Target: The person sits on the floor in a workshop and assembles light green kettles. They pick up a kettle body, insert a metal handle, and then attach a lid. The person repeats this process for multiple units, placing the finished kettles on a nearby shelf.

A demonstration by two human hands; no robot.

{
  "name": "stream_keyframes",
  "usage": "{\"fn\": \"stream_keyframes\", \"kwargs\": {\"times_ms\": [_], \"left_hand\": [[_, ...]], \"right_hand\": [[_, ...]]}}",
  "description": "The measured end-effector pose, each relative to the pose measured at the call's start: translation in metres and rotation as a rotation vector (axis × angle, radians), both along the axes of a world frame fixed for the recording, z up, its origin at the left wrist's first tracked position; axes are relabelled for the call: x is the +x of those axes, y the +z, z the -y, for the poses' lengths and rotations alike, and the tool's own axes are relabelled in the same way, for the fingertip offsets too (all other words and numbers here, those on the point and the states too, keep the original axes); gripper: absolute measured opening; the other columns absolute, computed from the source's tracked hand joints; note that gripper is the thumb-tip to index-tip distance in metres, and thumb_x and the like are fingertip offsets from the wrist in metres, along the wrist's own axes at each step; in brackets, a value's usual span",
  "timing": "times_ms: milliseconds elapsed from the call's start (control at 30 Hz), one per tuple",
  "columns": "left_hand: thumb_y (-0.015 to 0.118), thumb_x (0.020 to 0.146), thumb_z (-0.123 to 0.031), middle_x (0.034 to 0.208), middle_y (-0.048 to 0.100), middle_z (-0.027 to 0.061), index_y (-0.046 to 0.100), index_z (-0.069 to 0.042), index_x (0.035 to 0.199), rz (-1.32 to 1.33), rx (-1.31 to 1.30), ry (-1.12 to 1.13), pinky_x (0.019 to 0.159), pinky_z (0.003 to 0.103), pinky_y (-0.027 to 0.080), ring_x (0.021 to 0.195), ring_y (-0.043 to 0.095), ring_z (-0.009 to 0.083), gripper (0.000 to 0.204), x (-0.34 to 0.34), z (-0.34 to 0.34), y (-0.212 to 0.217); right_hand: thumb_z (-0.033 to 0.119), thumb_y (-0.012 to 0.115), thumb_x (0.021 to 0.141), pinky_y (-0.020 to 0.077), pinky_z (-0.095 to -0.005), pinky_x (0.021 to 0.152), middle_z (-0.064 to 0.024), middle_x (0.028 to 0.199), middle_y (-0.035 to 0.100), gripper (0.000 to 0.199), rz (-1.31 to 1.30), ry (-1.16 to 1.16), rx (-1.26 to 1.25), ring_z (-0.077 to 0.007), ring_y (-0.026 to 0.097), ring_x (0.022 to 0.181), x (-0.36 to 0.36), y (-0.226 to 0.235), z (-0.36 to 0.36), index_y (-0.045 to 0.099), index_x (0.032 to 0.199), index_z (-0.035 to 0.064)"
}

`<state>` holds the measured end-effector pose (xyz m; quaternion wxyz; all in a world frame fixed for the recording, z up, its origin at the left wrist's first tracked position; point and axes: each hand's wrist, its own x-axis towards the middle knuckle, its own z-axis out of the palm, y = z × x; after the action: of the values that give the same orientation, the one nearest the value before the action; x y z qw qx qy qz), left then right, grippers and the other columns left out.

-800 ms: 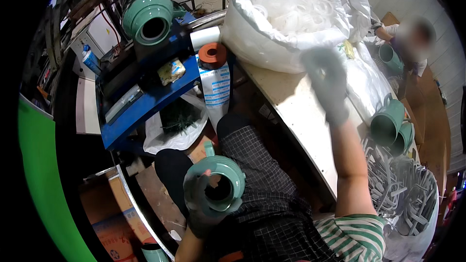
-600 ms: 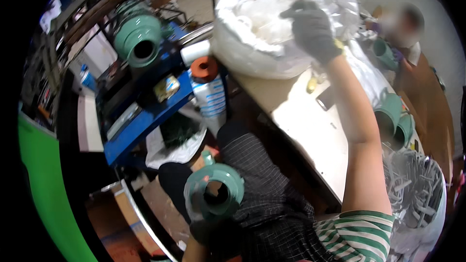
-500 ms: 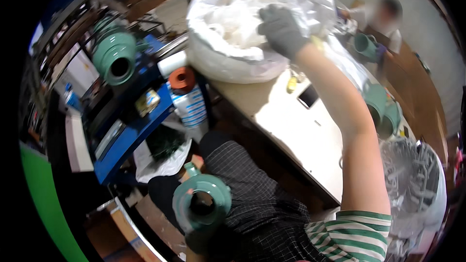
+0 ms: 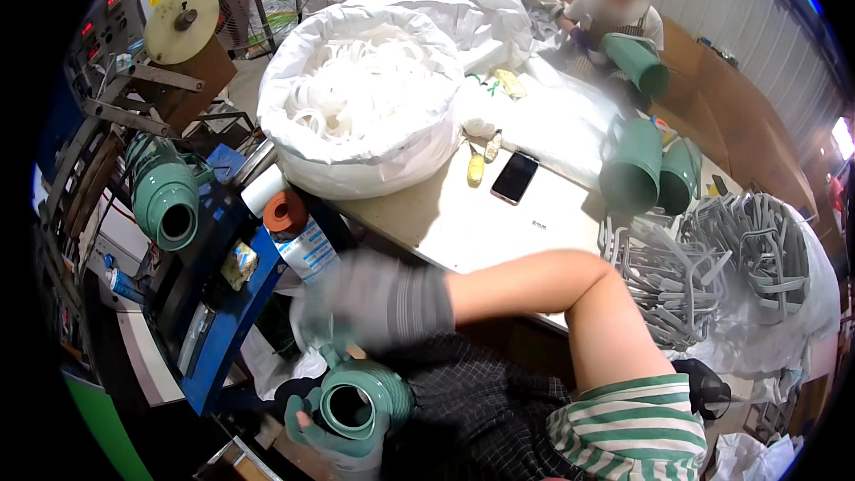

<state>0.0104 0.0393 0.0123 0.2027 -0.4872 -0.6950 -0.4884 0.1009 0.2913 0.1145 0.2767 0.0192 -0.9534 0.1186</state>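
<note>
Low in the view, my left hand [image 4: 343, 450], in a grey-green glove, grips a green plastic jug-like shell [image 4: 399, 392] with a round open neck and a small side lug. Its mouth faces up toward me. My right hand [image 4: 378, 298], in a grey glove with a ribbed cuff, is just above the shell. Motion smears its fingers, so whatever they may hold cannot be made out. Beyond it, a large white sack [image 4: 356, 165] full of white plastic rings [image 4: 365, 85] stands on the table.
Another green shell [image 4: 165, 200] sits in the blue-framed machine [image 4: 227, 325] at left, beside an orange roll [image 4: 285, 212]. On the table [image 4: 410, 227] lie a phone [image 4: 515, 178] and small yellow bottles [image 4: 476, 169]. Grey handles [image 4: 668, 281] pile up at right; a co-worker [image 4: 614, 13] holds a green shell.
My right hand has left the sack of white rings and come down and left to the shell. The shell now sits lower in view with its neck tilted differently; the view has also shifted.
</note>
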Motion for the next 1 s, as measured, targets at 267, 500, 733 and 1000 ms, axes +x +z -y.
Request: {"fn": "stream_keyframes", "kwargs": {"times_ms": [267,500,733,1000], "left_hand": [[0.087,0.076,-0.021,0.122,0.068,0.0124,0.072,-0.008,0.116,-0.112,-0.494,-0.219,0.097,0.051,0.051,0.114,0.064,0.0363,0.045,-0.034,0.025,0.043],[0.078,0.077,-0.052,0.117,0.063,0.0054,0.074,-0.020,0.103,-0.465,-0.502,-0.109,0.093,0.053,0.047,0.110,0.060,0.0295,0.042,-0.050,0.041,0.017],[0.067,0.095,-0.048,0.104,0.063,0.0091,0.068,-0.004,0.128,-0.114,-0.695,-0.011,0.119,0.069,0.030,0.111,0.059,0.0317,0.055,-0.033,0.039,0.051],[0.071,0.084,-0.016,0.107,0.061,0.0091,0.069,-0.009,0.104,-0.331,-0.921,0.061,0.098,0.041,0.049,0.109,0.060,0.0286,0.021,-0.062,0.005,0.094]], "right_hand": [[0.024,0.081,0.086,0.0551,-0.0425,0.090,-0.0119,0.110,0.066,0.036,-0.030,0.413,-0.577,-0.0314,0.065,0.102,-0.008,-0.050,0.071,0.069,0.115,0.0064],[0.044,0.077,0.082,0.0476,-0.0500,0.092,-0.0128,0.119,0.059,0.042,0.204,0.433,-0.074,-0.0323,0.058,0.111,-0.014,-0.056,0.084,0.066,0.106,0.0114],[0.033,0.074,0.077,0.0497,-0.0467,0.083,-0.0102,0.112,0.062,0.032,0.018,0.426,-0.063,-0.0305,0.059,0.100,-0.021,-0.070,0.091,0.064,0.096,0.0103],[0.023,0.068,0.077,0.0521,-0.0413,0.078,-0.0075,0.110,0.069,0.022,0.057,0.439,-0.040,-0.0276,0.062,0.101,-0.020,-0.063,0.094,0.075,0.094,0.0116]]}}
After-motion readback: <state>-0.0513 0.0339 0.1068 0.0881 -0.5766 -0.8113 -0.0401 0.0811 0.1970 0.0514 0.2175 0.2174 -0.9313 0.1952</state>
